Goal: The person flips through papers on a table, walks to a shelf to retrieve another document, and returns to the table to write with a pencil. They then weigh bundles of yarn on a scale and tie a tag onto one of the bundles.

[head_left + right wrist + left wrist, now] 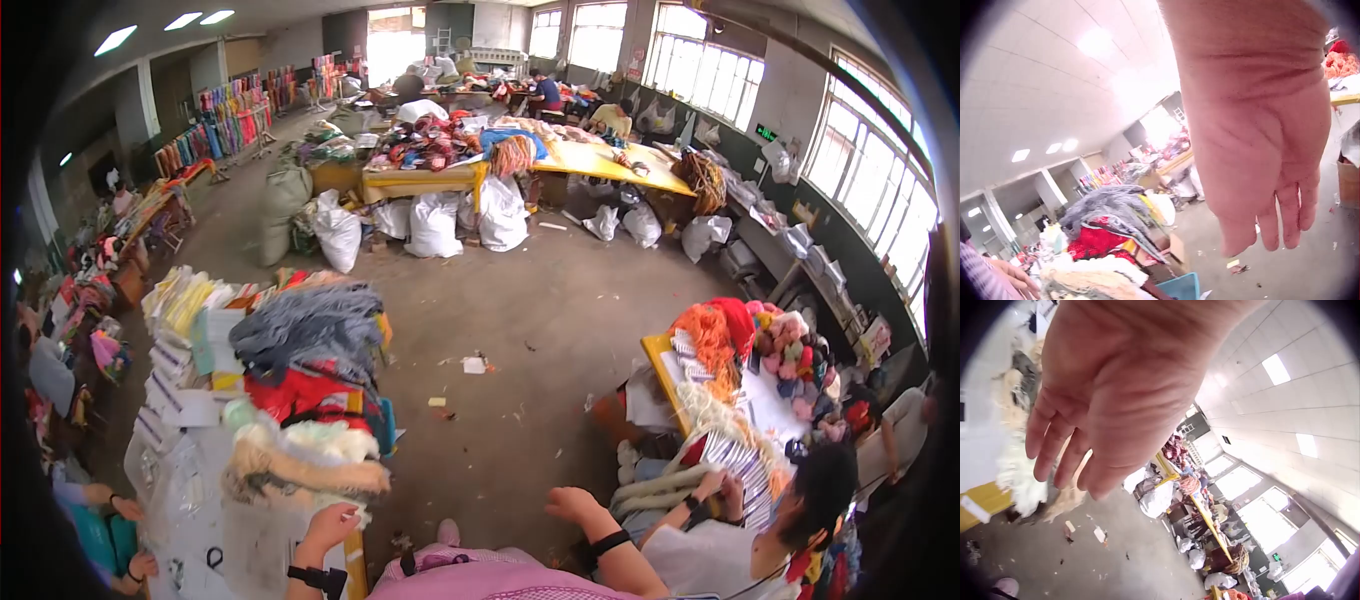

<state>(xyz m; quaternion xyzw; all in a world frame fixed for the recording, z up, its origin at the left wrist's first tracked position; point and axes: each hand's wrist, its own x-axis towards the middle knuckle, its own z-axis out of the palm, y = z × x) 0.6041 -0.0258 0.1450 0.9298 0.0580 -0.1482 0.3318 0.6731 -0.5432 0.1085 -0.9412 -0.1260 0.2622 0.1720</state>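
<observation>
My left hand (330, 527) hovers by the right edge of the near-left table, close to a bundle of peach yarn (325, 470) and some cream yarn (325, 438). In the left wrist view its fingers (1066, 456) hang relaxed and hold nothing, overlapping pale fluffy yarn (1022, 469) behind them. Over the open floor to the right is my right hand (572, 503), bent at the wrist. The right wrist view shows its palm, with loose, slightly spread fingers (1288, 219) and nothing in them.
Grey yarn (310, 325) and a red bundle (295, 392) are heaped farther along the left table. A person (720, 540) works at the right table, beside orange yarn (708, 340). Scraps of paper (473, 365) lie on the floor. White sacks (435, 225) stand under the far table.
</observation>
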